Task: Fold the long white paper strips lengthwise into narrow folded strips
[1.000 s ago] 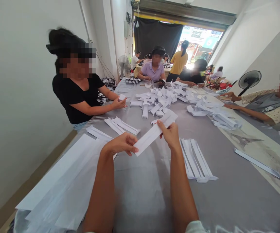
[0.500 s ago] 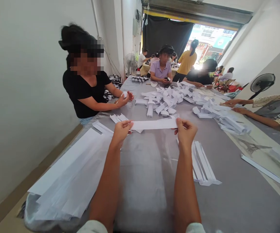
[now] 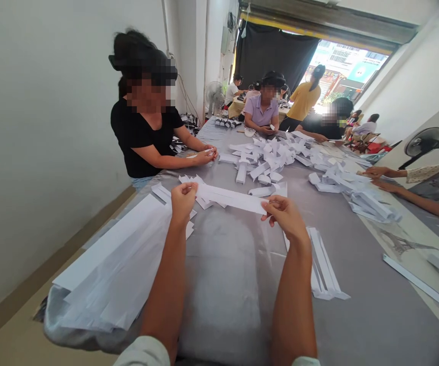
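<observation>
Pinching a strip (image 3: 230, 198) at opposite ends with left hand (image 3: 182, 201) and right hand (image 3: 286, 215), apparently for tautness; with sheets (image 3: 113, 254) left of the left hand, likely for reach.

Two hands (image 3: 285, 217), one held paper strip (image 3: 230, 197), two fans (image 3: 425, 141).

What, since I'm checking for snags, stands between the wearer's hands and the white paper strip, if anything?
Nothing visible: the left hand and right hand pinch opposite ends of the paper strip; the paper pile lies beyond it.
</observation>
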Demonstrator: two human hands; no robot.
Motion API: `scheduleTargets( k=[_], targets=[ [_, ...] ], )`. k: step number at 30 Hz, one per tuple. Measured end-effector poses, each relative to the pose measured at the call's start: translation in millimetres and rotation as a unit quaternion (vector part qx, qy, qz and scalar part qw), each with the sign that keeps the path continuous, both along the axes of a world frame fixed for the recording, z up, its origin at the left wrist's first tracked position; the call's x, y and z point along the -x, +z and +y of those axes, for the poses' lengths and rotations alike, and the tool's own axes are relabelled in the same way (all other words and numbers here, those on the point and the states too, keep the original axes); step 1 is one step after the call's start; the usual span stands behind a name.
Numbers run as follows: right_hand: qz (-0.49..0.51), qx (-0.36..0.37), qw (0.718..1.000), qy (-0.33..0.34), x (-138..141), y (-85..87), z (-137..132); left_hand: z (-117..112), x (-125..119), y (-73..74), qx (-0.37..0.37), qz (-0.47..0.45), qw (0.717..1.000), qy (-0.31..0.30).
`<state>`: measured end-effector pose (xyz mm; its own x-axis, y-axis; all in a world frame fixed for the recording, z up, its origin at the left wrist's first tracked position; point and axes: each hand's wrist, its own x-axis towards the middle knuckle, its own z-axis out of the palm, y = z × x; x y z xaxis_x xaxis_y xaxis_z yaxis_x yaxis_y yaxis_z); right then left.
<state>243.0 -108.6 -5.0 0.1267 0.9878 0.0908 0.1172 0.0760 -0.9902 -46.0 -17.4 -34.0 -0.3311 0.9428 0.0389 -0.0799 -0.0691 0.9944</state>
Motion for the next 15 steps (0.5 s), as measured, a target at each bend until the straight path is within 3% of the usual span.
scheduleTargets(
  k=[5, 8, 12, 15],
  targets=[
    [-0.032, 0.056, 0.995, 0.080, 6.4, -0.6, -2.0, 5.9, 10.6, -8.4, -0.042, 0.013, 0.998, 0.052],
    [-0.025, 0.060, 0.994, 0.084, 16.9, -7.6, 4.3, 9.6, 20.2, -10.0, -0.108, 0.059, 0.985, 0.117],
    [0.023, 0.066, 0.997, 0.036, 56.9, -29.2, 21.6, 3.1, 33.1, 5.6, -0.175, 0.094, 0.949, 0.247],
    [0.050, 0.076, 0.996, 0.025, 103.8, -50.6, 39.4, -9.5, 38.6, 23.3, -0.204, 0.087, 0.938, 0.268]
  ],
)
